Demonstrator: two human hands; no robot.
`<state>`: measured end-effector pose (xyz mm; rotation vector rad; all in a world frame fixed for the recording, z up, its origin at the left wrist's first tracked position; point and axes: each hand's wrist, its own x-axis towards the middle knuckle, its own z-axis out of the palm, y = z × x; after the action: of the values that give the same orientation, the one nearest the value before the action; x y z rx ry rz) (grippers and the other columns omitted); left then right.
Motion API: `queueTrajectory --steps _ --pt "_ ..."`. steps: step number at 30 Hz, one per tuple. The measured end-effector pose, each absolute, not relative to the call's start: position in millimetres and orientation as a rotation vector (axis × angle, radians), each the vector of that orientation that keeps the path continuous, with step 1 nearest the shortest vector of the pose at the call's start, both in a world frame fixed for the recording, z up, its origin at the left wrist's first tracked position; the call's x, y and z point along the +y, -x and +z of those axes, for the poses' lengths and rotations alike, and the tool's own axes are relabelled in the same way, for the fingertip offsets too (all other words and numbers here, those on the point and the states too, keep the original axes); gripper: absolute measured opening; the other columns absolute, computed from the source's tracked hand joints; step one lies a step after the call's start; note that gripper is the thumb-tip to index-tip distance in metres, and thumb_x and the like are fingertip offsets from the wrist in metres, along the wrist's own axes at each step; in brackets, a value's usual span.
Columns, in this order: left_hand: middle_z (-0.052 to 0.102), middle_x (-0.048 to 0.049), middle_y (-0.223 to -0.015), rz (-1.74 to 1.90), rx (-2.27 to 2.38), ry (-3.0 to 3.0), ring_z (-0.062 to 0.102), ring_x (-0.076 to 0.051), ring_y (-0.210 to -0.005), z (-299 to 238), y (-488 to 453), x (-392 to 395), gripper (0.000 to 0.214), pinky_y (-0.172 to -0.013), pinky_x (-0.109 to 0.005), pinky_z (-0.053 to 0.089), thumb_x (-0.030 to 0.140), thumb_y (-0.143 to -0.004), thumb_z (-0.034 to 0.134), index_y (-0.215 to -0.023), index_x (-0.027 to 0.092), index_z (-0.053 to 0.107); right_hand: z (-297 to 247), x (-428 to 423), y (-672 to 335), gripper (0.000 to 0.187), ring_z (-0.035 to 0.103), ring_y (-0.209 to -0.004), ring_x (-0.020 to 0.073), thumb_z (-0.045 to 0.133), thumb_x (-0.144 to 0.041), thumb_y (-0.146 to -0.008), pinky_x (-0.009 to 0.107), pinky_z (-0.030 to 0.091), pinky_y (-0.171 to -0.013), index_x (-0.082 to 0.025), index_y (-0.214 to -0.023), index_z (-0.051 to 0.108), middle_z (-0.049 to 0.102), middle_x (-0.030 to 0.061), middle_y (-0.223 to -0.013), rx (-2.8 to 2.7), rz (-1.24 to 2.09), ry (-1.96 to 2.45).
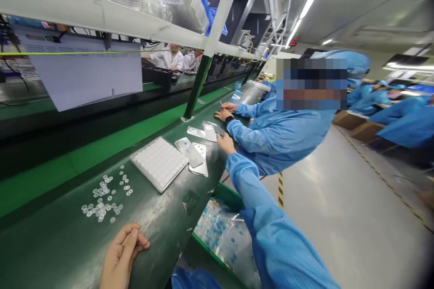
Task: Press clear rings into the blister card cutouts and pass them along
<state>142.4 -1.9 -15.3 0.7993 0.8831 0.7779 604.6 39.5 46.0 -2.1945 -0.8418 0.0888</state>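
Nearest, the relaxed, empty left hand (121, 255) lies on the dark green bench mat (162, 235); the right hand (225, 143), its grip unclear, is far nearer the oblong silver metal plates (200, 167).

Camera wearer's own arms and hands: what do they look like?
The left hand and right hand are bare, with no gloves. The right sleeve is loose, light-blue smock cloth reaching the wrist. Only a patch of the matching left sleeve shows. No watch visible.

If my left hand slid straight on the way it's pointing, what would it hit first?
Your left hand would probably meet the near corner of the white dimpled tray first, though depth is hard to judge here.
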Motion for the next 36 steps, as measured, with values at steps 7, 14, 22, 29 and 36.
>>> queueTrajectory --steps 7,14,22,29,36 --pt "0.07 -0.0037 -0.071 0.751 0.85 -0.802 0.066 -0.019 -0.072 -20.0 -138.0 -3.1 0.051 -0.077 -0.03 0.057 0.061 -0.068 0.087 -0.091 0.017 0.074 7.4 48.8 -558.1 0.036 0.067 -0.11 0.031 0.083 -0.047 -0.084 0.044 0.051 -0.094 -0.014 -0.095 0.071 0.073 0.011 -0.103 -0.958 0.25 2.432" --pt "0.069 -0.0035 -0.068 0.752 0.881 -0.813 0.067 -0.02 -0.07 -23.5 -138.9 -1.6 0.055 -0.076 -0.031 0.058 0.063 -0.063 0.088 -0.09 0.016 0.074 9.4 43.7 -555.7 0.025 0.07 -0.094 0.0202 0.067 -0.036 -0.1 0.039 0.06 -0.082 -0.015 -0.115 0.068 0.07 0.0065 -0.112 -0.963 0.494 2.363" --pt "0.07 -0.0031 -0.069 0.776 0.863 -0.843 0.067 -0.019 -0.07 -24.2 -138.6 -1.2 0.055 -0.075 -0.03 0.058 0.062 -0.065 0.087 -0.092 0.016 0.074 31.5 25.7 -554.8 0.029 0.069 -0.094 0.0206 0.067 -0.035 -0.101 0.038 0.061 -0.08 -0.015 -0.122 0.065 0.068 0.0075 -0.116 -0.863 0.496 2.161" --pt "0.075 -0.0061 -0.077 0.825 0.846 -0.845 0.072 -0.022 -0.077 -21.2 -139.4 -5.5 0.05 -0.08 -0.032 0.059 0.056 -0.07 0.087 -0.097 0.015 0.074 54.3 -12.6 -488.5 0.035 0.054 -0.052 0.0134 0.054 -0.057 -0.101 0.024 0.045 -0.047 -0.021 -0.101 0.054 0.057 -0.0042 -0.066 -0.925 0.486 1.839" --pt "0.076 -0.0165 -0.118 1.045 0.774 -0.735 0.073 -0.029 -0.109 1.3 -119.4 -4.2 0.062 -0.094 -0.036 0.058 0.042 -0.072 0.089 -0.122 0.014 0.066 -12.9 -72.9 -289.1 0.042 0.044 -0.045 0.0121 0.052 -0.067 -0.098 0.022 0.038 -0.042 -0.026 -0.099 0.046 0.043 -0.0093 -0.058 -1.208 1.187 1.409"
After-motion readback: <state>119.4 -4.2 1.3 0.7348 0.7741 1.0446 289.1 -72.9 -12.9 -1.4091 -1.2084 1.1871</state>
